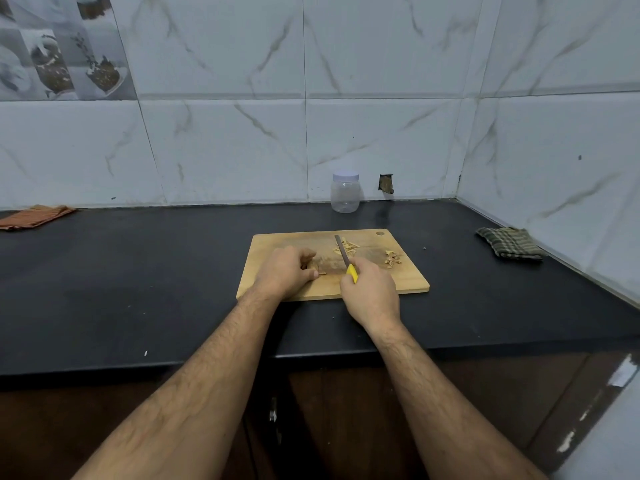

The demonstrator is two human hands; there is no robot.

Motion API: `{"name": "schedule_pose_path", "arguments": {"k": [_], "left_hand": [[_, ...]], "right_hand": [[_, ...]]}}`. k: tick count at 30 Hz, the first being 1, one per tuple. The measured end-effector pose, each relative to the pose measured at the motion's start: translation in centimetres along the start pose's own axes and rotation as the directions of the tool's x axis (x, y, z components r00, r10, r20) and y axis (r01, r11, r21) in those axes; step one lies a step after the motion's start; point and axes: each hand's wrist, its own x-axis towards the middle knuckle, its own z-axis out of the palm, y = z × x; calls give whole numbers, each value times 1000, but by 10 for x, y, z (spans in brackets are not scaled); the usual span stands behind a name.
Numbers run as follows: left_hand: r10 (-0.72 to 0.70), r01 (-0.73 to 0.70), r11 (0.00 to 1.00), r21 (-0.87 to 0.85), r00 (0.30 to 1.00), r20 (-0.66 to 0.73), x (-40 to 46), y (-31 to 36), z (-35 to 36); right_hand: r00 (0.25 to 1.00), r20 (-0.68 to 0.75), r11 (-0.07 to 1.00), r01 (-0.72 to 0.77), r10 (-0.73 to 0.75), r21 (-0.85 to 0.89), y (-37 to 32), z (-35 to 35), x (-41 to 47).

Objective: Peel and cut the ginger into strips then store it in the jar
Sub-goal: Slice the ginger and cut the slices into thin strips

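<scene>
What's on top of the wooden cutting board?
On the wooden cutting board: pale ginger strips, brown peel scraps, a yellow-handled knife gripped by the right hand, and the left hand holding a ginger piece, mostly covered by its fingers.

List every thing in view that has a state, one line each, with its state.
jar: upright, lid on, looks empty
ginger piece: on the cutting board, held by the left hand
knife: gripped by the right hand
ginger strips: piled beside the blade
peel scraps: heaped at the board's right
checked cloth: crumpled
orange cloth: crumpled
</scene>
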Motion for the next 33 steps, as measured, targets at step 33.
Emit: {"name": "schedule_pose_path", "arguments": {"k": [33], "left_hand": [[26,-23,1000,15,955,-296,-16,34,-10]], "right_hand": [[1000,-6,999,-28,28,41,-1,-1,-2]]}}
